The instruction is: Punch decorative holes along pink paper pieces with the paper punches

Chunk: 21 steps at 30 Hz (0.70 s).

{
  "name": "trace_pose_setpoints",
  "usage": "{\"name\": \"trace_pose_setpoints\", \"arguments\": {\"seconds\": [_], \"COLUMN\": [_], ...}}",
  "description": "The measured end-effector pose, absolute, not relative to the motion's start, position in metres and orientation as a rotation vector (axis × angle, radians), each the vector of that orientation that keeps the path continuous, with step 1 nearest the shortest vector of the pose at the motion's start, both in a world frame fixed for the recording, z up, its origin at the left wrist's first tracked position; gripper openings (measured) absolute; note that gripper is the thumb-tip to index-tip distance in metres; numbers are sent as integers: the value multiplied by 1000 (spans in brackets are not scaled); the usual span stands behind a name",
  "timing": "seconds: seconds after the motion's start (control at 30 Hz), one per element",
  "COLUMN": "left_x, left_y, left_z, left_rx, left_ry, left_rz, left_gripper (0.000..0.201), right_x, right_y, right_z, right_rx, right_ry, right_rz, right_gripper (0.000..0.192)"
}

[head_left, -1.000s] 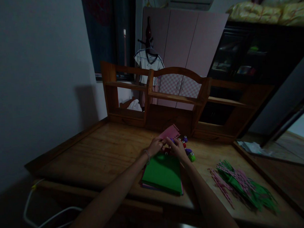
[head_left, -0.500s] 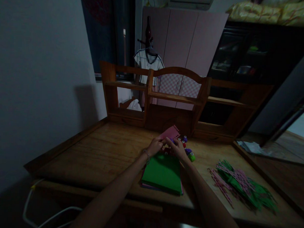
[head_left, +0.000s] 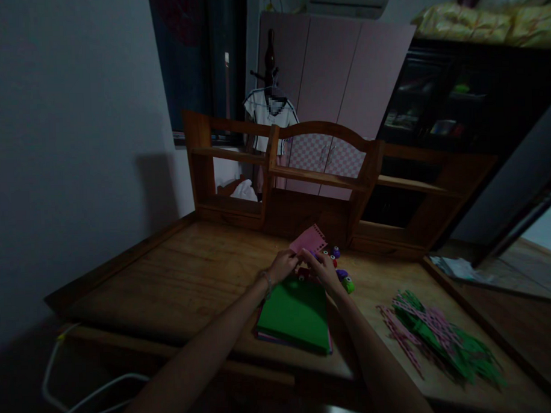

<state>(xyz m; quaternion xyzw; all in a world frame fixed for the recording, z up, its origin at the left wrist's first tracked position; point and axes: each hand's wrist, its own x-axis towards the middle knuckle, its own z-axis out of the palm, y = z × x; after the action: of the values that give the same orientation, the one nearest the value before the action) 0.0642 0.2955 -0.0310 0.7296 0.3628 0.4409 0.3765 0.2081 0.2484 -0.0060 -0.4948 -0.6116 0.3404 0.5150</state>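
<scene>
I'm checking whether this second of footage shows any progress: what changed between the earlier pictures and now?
Almost nothing. The left hand and right hand stay together over a small red punch, with the pink sheet held between them; the sheet may sit a touch higher, but too little to be sure. The green paper stack, the other small punches and the pile of cut strips lie as before on the desk.

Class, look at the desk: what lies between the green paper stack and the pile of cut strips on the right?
In the head view, bare wooden desk separates the green stack from the strips; only the right forearm crosses above it.
</scene>
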Motion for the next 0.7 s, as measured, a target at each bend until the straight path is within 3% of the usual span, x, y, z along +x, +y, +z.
{"name": "trace_pose_setpoints", "arguments": {"seconds": [0.17,0.7], "left_x": [64,62], "left_y": [295,293], "left_z": [-30,-25], "left_rx": [1869,1685], "left_ry": [924,1021], "left_rz": [1148,1335], "left_gripper": [41,51], "right_x": [208,207], "right_y": [255,255], "right_z": [-13,-13], "right_rx": [-1200,-1166], "right_ry": [-1473,-1426], "right_rz": [740,985], "right_gripper": [49,49]}}
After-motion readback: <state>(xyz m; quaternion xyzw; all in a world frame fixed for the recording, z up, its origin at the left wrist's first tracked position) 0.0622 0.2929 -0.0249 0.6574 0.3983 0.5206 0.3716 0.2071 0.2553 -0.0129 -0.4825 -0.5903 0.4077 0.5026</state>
